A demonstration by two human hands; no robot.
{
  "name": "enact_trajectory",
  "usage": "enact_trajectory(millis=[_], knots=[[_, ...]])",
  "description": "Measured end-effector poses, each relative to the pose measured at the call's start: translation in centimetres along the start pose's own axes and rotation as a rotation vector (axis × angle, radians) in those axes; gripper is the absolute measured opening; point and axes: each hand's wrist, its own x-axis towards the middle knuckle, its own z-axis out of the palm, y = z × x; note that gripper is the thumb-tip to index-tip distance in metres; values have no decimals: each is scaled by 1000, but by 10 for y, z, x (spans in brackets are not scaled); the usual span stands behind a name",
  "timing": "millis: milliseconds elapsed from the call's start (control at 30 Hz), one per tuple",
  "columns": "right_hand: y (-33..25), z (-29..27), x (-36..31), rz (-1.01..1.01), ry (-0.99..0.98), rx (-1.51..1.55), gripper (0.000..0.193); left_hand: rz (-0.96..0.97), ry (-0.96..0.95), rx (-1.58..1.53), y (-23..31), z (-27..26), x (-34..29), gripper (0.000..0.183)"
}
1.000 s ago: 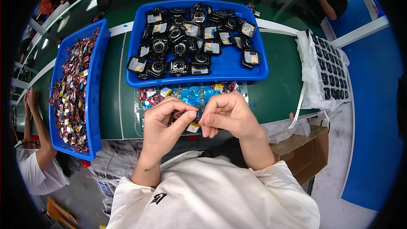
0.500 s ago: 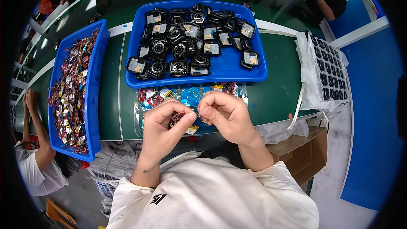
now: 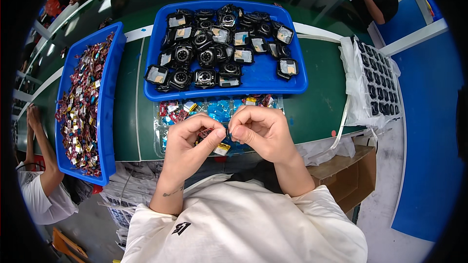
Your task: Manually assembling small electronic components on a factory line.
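Note:
My left hand (image 3: 191, 139) is closed in a pinch, with a small red circuit board (image 3: 204, 133) partly showing between thumb and forefinger. Just below those fingertips is a silver-and-yellow battery (image 3: 222, 149); whether it is joined to the board is hidden. Close beside, my right hand (image 3: 262, 132) pinches thumb against forefinger, and whatever it holds is too small to make out. Under both hands lies a clear plastic tray (image 3: 158, 141) with red boards, batteries and blue film pieces (image 3: 219, 110) in its compartments.
A blue tray (image 3: 297, 80) of black watch casings (image 3: 204, 78) stands beyond my hands. Left of it is a blue bin (image 3: 108, 131) heaped with boards and batteries. At the right sit a holder of black parts (image 3: 380, 80) and a cardboard box (image 3: 348, 180). Other people work around the table.
My fingertips have drawn slightly apart, the right hand shifting a little to the right. The left hand stays nearly in place, still pinching.

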Motion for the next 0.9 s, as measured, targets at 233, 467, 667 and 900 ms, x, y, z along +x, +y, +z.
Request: enact_trajectory(millis=[233, 467, 667, 900], knots=[[0, -3, 14, -260, 224, -584, 9, 69, -31, -99, 4, -10, -2, 4], [-1, 4, 17, -375, 180, -1230, 9, 59, 44, -85, -1, -12, -4, 5], [-21, -41, 24, -359, 331, -1335, 21, 41, 41, -61, 0, -12, -6, 4], [-23, -100, 32, -213, 454, -1666, 23, 143, 63, 45, 2, -4, -1, 3]])
